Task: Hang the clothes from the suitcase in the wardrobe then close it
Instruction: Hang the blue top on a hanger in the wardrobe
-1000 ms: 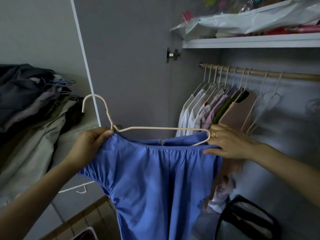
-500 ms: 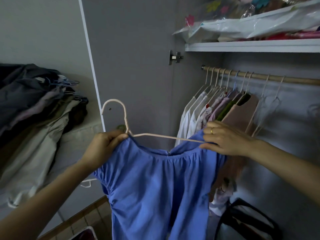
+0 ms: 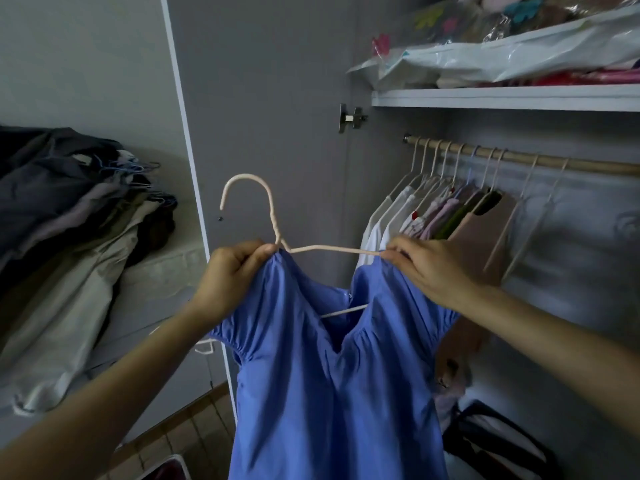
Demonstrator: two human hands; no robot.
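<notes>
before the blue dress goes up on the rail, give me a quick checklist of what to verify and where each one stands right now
1. Both hands hold it: left hand grips the blue dress below the hook, right hand pinches fabric at the hanger arm. Ok.
2. Both shoulders seated on the hanger: the right-hand arm shows bare wire and the neckline sags. Not ok.
3. Hook free and upright. Ok.
4. Free space on the rail: bare to the right of the hung clothes. Ok.
5. Wardrobe door open. Ok.
6. Whether the hem is clear of the dark bag below: cannot tell.

Dim, perhaps left-lit — edges warped, softly blurred
</notes>
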